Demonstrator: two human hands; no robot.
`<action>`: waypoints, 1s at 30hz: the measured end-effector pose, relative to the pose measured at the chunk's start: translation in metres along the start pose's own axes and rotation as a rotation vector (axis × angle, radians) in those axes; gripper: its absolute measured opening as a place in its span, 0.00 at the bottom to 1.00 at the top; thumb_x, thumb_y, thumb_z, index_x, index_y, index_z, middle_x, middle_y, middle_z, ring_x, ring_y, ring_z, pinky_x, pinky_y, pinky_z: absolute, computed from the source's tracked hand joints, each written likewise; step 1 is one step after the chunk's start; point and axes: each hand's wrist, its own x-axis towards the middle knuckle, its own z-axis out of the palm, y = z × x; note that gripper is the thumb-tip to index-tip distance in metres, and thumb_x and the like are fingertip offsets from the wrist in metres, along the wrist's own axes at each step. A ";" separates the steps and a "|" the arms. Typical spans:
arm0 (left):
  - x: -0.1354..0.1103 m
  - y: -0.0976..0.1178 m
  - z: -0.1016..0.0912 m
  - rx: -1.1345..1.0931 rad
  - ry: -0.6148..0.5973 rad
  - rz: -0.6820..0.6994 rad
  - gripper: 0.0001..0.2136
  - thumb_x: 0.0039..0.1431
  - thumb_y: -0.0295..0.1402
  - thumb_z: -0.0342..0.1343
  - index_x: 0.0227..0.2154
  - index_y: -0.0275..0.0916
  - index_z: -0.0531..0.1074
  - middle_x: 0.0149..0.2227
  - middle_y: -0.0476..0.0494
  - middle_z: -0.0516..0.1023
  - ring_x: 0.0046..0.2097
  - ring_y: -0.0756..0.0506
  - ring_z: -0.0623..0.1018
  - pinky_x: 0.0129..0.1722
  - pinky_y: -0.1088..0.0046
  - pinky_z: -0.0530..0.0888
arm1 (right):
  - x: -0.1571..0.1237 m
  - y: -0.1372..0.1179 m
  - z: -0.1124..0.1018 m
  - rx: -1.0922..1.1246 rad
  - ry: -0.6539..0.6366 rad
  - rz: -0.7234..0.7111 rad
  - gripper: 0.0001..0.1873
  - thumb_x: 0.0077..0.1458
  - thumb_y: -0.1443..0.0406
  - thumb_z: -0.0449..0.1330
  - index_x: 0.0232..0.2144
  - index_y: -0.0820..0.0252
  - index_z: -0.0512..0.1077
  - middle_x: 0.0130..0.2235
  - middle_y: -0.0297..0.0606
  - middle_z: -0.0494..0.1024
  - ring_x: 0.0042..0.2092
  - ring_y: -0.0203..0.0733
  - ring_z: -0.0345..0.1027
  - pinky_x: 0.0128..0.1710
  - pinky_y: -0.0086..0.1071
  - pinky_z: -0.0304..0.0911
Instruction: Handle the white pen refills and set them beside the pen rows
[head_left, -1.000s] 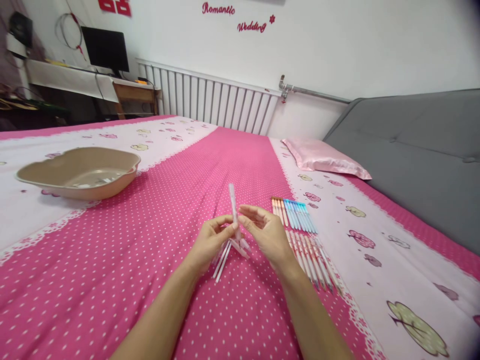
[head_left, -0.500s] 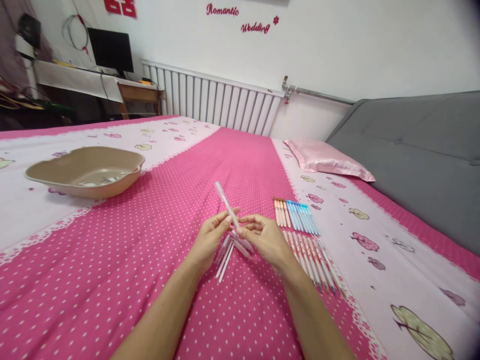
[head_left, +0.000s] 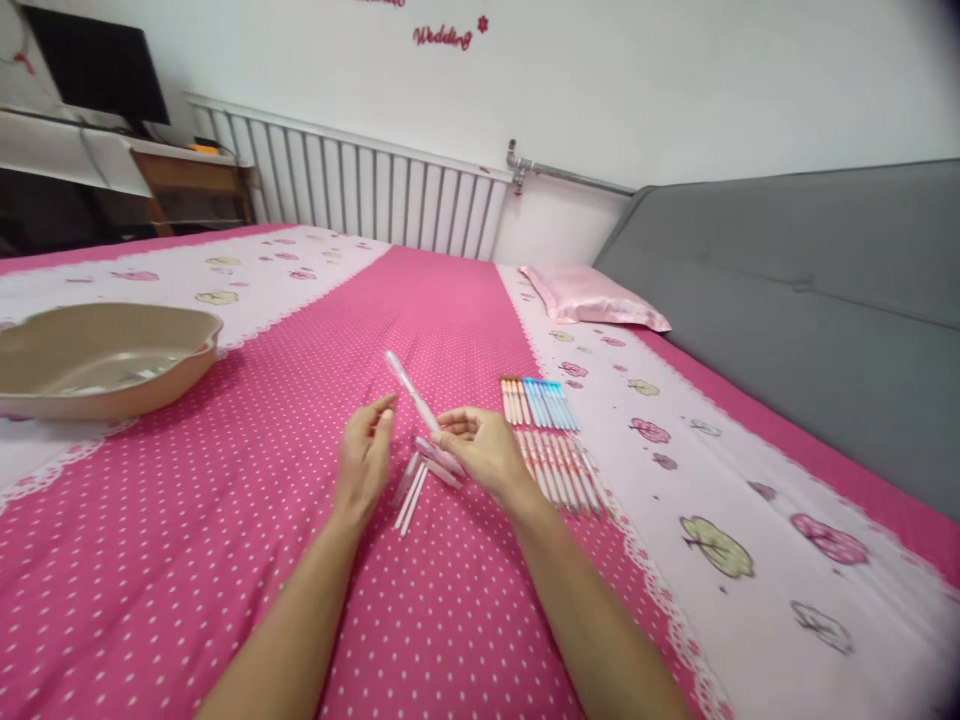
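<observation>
My right hand (head_left: 480, 450) is closed around a pale pink pen (head_left: 411, 390), which slants up and to the left from its fingers. To the pen's left hovers my left hand (head_left: 365, 455), fingers loosely apart and holding nothing. Several loose white pens (head_left: 409, 488) lie on the pink dotted bedspread (head_left: 247, 520) between and just under the hands. A neat row of pens with orange and blue caps (head_left: 541, 405) lies on the bedspread to the right of my right hand.
A beige shallow basin (head_left: 97, 355) sits at the left on the bed. A pink pillow (head_left: 592, 297) lies at the back by the grey headboard (head_left: 795, 310). A white radiator (head_left: 352, 190) and a desk with a monitor (head_left: 94, 65) stand beyond the bed.
My left hand has let go of the pen and moved a little left. The pen now tilts further left in my right hand. The camera has turned to the right.
</observation>
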 end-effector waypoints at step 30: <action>-0.142 0.010 -0.108 1.254 -0.275 0.172 0.30 0.60 0.45 0.34 0.58 0.30 0.59 0.59 0.31 0.62 0.60 0.37 0.62 0.59 0.59 0.57 | -0.098 0.084 -0.171 -0.628 0.552 0.478 0.16 0.41 0.58 0.60 0.34 0.54 0.77 0.38 0.38 0.80 0.40 0.46 0.73 0.35 0.30 0.64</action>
